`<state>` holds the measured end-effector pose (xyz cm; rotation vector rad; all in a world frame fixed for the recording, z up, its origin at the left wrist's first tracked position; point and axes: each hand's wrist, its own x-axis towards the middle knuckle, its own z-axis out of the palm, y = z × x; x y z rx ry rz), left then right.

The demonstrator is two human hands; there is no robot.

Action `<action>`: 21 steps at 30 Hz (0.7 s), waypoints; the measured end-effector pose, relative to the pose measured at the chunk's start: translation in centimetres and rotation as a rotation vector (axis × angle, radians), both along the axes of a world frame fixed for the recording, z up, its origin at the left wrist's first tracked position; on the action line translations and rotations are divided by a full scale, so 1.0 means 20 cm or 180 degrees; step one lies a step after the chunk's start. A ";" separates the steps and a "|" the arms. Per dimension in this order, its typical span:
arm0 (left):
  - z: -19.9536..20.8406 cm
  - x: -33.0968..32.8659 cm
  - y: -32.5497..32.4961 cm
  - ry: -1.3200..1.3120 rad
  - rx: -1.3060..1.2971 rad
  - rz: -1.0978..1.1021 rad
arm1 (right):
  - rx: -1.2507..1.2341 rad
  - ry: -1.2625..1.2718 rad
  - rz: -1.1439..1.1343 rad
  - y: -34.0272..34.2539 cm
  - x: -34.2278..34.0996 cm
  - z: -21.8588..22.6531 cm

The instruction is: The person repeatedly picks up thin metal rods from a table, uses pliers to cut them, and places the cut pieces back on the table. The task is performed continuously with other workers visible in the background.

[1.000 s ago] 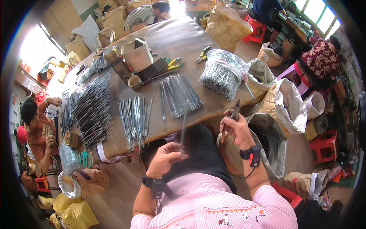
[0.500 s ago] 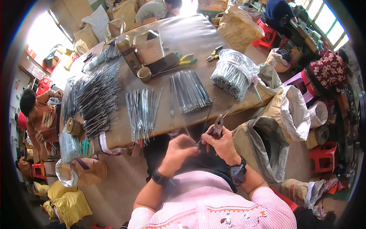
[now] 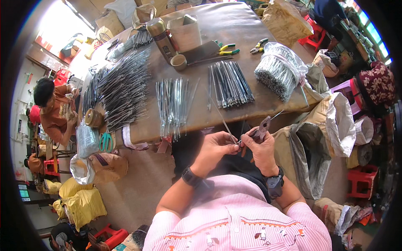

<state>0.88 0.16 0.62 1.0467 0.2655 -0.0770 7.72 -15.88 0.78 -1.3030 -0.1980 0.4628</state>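
Note:
In front of my lap, near the table edge, my two hands nearly touch. My left hand (image 3: pixel 218 151) pinches a thin metal strip (image 3: pixel 223 119), which slants up toward the table. My right hand (image 3: pixel 262 151) is closed around a pair of pliers (image 3: pixel 263 129), jaws pointing up and away. Its thumb and finger meet the left fingertips at the strip's lower end. Another thin rod-like end (image 3: pixel 277 114) sticks out past the pliers; where it starts is hidden. On the table just beyond lie a row of silvery strips (image 3: pixel 173 104) and a row of darker strips (image 3: pixel 231 83).
A large pile of strips (image 3: pixel 123 90) covers the table's left side. Behind stand a thermos (image 3: pixel 161 39), a white bin (image 3: pixel 184 35) and yellow-handled pliers (image 3: pixel 228 50). A plastic-wrapped wire bundle (image 3: pixel 278 69) sits right. Open sacks (image 3: pixel 312 154) stand beside me; a person (image 3: pixel 56 108) sits left.
My view has shifted, so the table appears farther left and higher. My left hand has come closer to the right, and their fingertips now meet at the strip. The pliers stay in my right hand.

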 end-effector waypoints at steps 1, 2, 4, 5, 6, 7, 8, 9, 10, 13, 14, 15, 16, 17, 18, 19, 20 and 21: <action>-0.01 0.00 0.00 0.0062 0.0030 0.0005 | 0.0054 -0.0033 0.0045 0.00 -0.01 0.00; -0.01 -0.01 0.00 0.0125 0.0061 0.0007 | -0.0008 -0.0100 -0.0096 0.00 -0.01 -0.01; -0.03 -0.02 0.02 0.0225 0.0140 -0.0007 | -0.0154 -0.0137 -0.0409 0.00 0.01 0.00; -0.04 -0.03 0.03 0.0263 0.0183 -0.0021 | 0.0022 -0.0018 -0.0354 -0.03 0.03 0.01; -0.04 -0.04 0.04 0.0314 0.0251 -0.0036 | 0.0027 -0.0096 -0.0541 -0.03 0.05 0.01; -0.05 -0.04 0.05 0.0256 0.0240 -0.0093 | 0.0093 -0.0187 -0.0683 -0.04 0.08 0.02; -0.05 -0.05 0.05 0.0222 0.0249 -0.0147 | 0.0159 -0.0293 -0.0844 -0.05 0.09 0.02; -0.05 -0.05 0.05 0.0329 0.0315 -0.0199 | 0.0136 -0.0334 -0.0803 -0.06 0.11 0.02; -0.04 -0.05 0.04 0.0199 0.0301 -0.0295 | 0.0048 -0.0200 -0.0639 -0.08 0.11 0.02; -0.02 -0.05 -0.01 0.0188 0.0478 -0.0631 | -0.0056 0.0081 -0.0191 -0.10 0.10 0.01; -0.01 -0.05 -0.02 0.0279 0.0482 -0.0754 | -0.0023 0.0153 -0.0114 -0.10 0.10 0.00; 0.01 -0.05 -0.02 0.0371 0.0488 -0.0873 | 0.0011 0.0225 -0.0033 -0.10 0.10 -0.01; 0.02 -0.04 -0.02 0.0467 0.0495 -0.0991 | 0.0048 0.0317 0.0039 -0.11 0.10 -0.01; 0.03 -0.04 -0.02 0.0531 0.0476 -0.1076 | 0.0020 0.0306 0.0089 -0.11 0.11 -0.02; 0.05 -0.03 -0.02 0.0434 0.0417 -0.1089 | -0.0009 0.0312 0.0127 -0.11 0.11 -0.02; 0.06 -0.04 -0.02 0.0451 0.0400 -0.1116 | -0.0038 0.0320 0.0162 -0.11 0.12 -0.02; 0.08 -0.04 -0.02 0.0465 0.0382 -0.1144 | 0.0009 0.0341 0.0152 -0.11 0.12 -0.02; 0.09 -0.03 -0.02 0.0341 0.0305 -0.1079 | 0.0056 0.0358 0.0145 -0.11 0.13 -0.02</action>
